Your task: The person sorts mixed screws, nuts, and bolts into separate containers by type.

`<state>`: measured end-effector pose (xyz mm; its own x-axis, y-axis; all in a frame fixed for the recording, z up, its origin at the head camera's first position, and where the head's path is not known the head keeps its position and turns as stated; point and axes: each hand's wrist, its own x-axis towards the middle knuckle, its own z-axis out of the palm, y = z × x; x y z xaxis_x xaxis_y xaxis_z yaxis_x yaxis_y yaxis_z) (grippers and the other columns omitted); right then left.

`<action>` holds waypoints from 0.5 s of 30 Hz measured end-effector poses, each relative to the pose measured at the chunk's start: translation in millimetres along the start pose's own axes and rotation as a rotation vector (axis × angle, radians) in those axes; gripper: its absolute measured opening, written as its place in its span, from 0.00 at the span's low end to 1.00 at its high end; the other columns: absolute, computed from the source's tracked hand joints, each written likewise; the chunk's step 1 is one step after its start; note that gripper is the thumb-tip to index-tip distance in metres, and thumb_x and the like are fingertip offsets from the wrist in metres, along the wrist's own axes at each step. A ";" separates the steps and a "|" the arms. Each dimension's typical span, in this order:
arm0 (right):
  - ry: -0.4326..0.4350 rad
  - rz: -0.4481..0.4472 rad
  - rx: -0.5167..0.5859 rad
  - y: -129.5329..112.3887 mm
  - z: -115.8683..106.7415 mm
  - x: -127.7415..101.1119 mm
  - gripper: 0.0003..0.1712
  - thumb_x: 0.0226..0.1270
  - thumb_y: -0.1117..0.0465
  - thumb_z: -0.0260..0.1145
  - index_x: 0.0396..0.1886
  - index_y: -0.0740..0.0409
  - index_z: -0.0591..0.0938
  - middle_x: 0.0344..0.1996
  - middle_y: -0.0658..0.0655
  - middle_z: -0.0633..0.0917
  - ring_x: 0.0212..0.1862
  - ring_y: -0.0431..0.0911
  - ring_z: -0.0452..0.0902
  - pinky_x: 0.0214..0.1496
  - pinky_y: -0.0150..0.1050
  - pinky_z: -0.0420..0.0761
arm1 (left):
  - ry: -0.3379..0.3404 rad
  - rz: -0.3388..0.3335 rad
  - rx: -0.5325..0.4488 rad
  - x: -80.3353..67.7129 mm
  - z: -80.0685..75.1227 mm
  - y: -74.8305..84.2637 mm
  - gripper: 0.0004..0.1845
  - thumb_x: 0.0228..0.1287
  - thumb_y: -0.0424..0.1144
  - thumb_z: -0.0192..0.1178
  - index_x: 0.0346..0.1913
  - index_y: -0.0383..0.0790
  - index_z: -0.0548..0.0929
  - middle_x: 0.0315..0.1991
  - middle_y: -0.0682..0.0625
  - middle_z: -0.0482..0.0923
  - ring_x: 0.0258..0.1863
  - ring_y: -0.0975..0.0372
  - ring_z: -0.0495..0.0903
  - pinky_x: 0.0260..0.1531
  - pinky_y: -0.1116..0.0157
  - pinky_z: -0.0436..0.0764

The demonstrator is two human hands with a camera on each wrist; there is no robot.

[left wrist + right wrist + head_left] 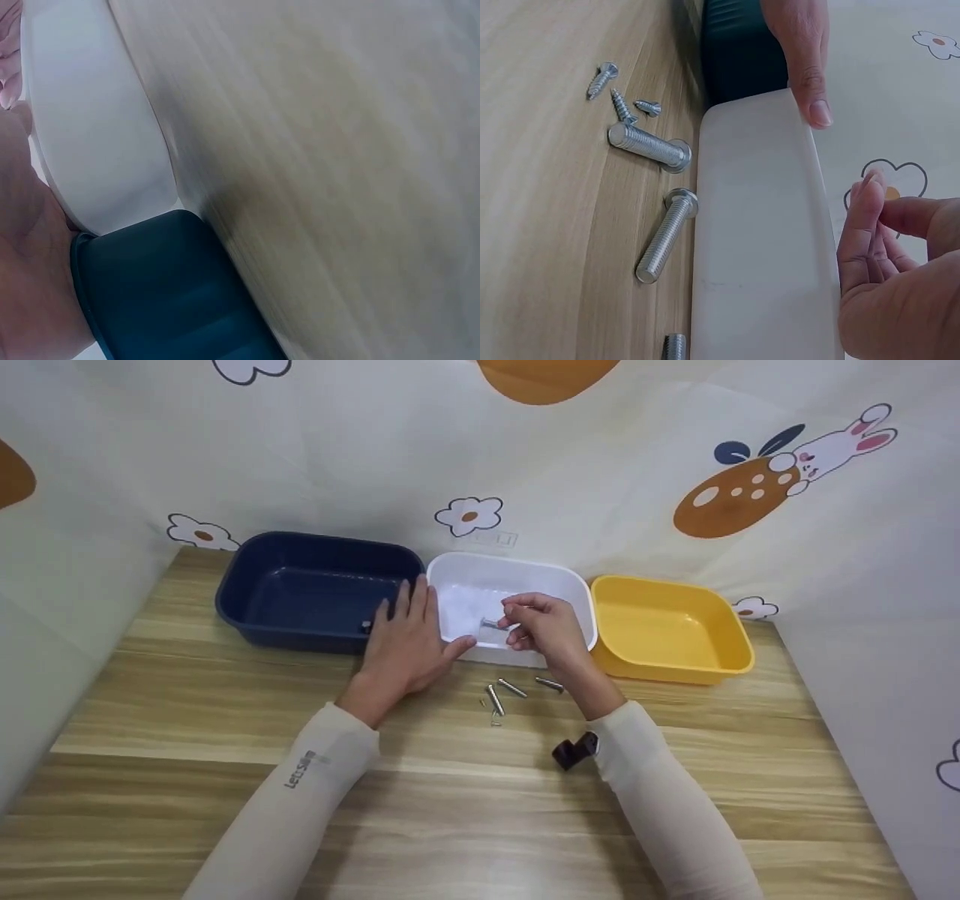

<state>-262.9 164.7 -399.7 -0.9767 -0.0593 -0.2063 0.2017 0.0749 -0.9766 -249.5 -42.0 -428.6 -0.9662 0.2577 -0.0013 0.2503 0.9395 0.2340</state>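
Note:
My left hand (407, 641) rests over the adjoining rims of the navy bin (300, 639) and the white bin (517, 561), fingers straight, thumb spread over the white rim. Above the white bin is my right hand (547, 630), its thumb and index fingertips together in the right wrist view; whether something small sits between them cannot be seen. A silver bolt (491, 624) shows beside those fingertips; I cannot tell whether it touches them or lies in the bin. On the table before the white bin lie three bolts (667, 236) and several small screws (602, 80).
To the right of the white bin stands a yellow bin (675, 664). A small dark item (366, 626) shows in the navy bin beside my left fingers. Patterned cloth (360, 457) hangs behind the bins. A black device (575, 750) sticks out from my right wrist over the wooden table (465, 810).

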 end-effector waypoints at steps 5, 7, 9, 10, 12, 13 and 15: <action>-0.005 -0.012 -0.003 0.2 0.2 -0.6 0.11 0.69 0.66 0.61 0.47 0.69 0.81 0.24 0.55 0.84 0.17 0.40 0.76 0.24 0.29 0.81 | 0.006 -0.002 0.006 0.8 -0.2 0.1 0.57 0.62 0.78 0.31 0.77 0.32 0.43 0.78 0.38 0.37 0.77 0.45 0.39 0.72 0.42 0.48; -0.008 -0.014 -0.004 0.1 0.2 -1.1 0.10 0.69 0.67 0.60 0.46 0.68 0.81 0.23 0.55 0.84 0.16 0.40 0.75 0.23 0.29 0.81 | 0.007 -0.004 0.012 1.1 -0.2 -0.1 0.57 0.62 0.78 0.30 0.77 0.32 0.44 0.78 0.38 0.37 0.77 0.45 0.40 0.72 0.42 0.49; -0.012 -0.017 -0.007 0.3 0.1 -1.0 0.12 0.69 0.66 0.60 0.48 0.70 0.80 0.23 0.54 0.84 0.16 0.39 0.75 0.23 0.29 0.81 | 0.006 -0.006 0.014 1.3 -0.2 -0.2 0.57 0.62 0.78 0.30 0.77 0.32 0.44 0.78 0.38 0.37 0.77 0.45 0.39 0.72 0.42 0.49; -0.014 -0.019 -0.010 0.2 0.1 -1.2 0.13 0.70 0.66 0.60 0.49 0.71 0.80 0.23 0.54 0.84 0.16 0.39 0.75 0.23 0.29 0.81 | 0.006 -0.005 0.015 1.3 -0.2 -0.2 0.57 0.62 0.78 0.30 0.77 0.32 0.44 0.78 0.38 0.37 0.77 0.45 0.39 0.72 0.42 0.48; -0.015 -0.018 -0.019 0.1 0.1 -1.5 0.15 0.70 0.66 0.60 0.51 0.72 0.79 0.23 0.54 0.84 0.17 0.39 0.75 0.23 0.29 0.80 | 0.004 -0.005 0.015 1.4 -0.1 -0.2 0.57 0.61 0.78 0.30 0.77 0.32 0.43 0.78 0.38 0.36 0.77 0.45 0.39 0.72 0.43 0.48; -0.017 -0.017 -0.021 0.2 -0.1 -1.5 0.15 0.70 0.66 0.60 0.51 0.73 0.79 0.23 0.54 0.84 0.17 0.39 0.75 0.23 0.29 0.80 | 0.003 -0.004 0.015 1.4 0.0 -0.1 0.57 0.61 0.78 0.30 0.77 0.32 0.43 0.78 0.38 0.36 0.77 0.45 0.39 0.72 0.42 0.48; -0.018 -0.016 -0.024 0.2 -0.5 -1.4 0.14 0.70 0.66 0.60 0.50 0.72 0.80 0.24 0.54 0.84 0.17 0.39 0.75 0.23 0.29 0.81 | 0.001 -0.005 0.011 1.5 0.0 0.1 0.57 0.61 0.78 0.30 0.77 0.32 0.42 0.78 0.38 0.35 0.77 0.45 0.39 0.72 0.42 0.47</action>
<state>-261.6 165.3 -399.6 -0.9783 -0.0789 -0.1918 0.1838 0.0977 -0.9781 -250.9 -41.5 -428.6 -0.9674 0.2531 -0.0015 0.2464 0.9431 0.2234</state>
